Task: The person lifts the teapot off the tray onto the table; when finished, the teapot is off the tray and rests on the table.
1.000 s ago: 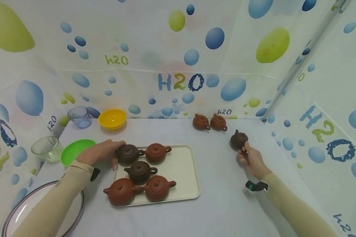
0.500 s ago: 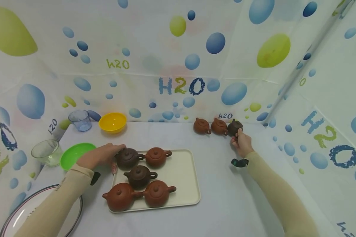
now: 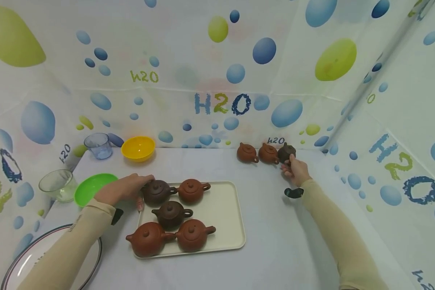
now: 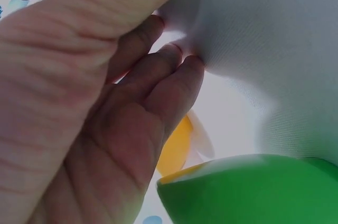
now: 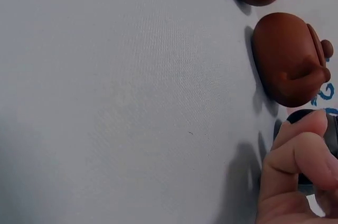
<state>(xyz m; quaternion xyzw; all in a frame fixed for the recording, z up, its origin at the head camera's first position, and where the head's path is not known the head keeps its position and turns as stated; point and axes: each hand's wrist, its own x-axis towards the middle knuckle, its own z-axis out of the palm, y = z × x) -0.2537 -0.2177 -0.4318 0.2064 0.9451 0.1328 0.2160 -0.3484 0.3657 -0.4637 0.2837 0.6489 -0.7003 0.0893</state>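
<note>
At the back right, my right hand (image 3: 297, 170) pinches a small dark brown teapot (image 3: 286, 152) at its near side. That teapot stands in a row beside two small reddish-brown teapots (image 3: 247, 153). In the right wrist view, bent fingers (image 5: 296, 155) partly cover the dark teapot, close to a reddish teapot (image 5: 288, 57). My left hand (image 3: 121, 189) rests at the left end of the cream tray (image 3: 226, 213), against a larger dark teapot (image 3: 157, 192) whose spout side is hidden. Its fingers (image 4: 171, 89) are loosely bent in the left wrist view, with nothing visible between them.
Also on the tray are another dark teapot (image 3: 172, 214) and several reddish teapots (image 3: 191, 190). A green bowl (image 3: 90, 186), yellow bowl (image 3: 138, 149), clear glass bowl (image 3: 59, 186) and bluish glass (image 3: 98, 146) stand left. A round glass lid (image 3: 90, 264) lies front left, under the left sleeve.
My right hand has carried the small dark teapot back and left, to the right end of the row beside the two reddish ones. My left hand has stayed at the tray.
</note>
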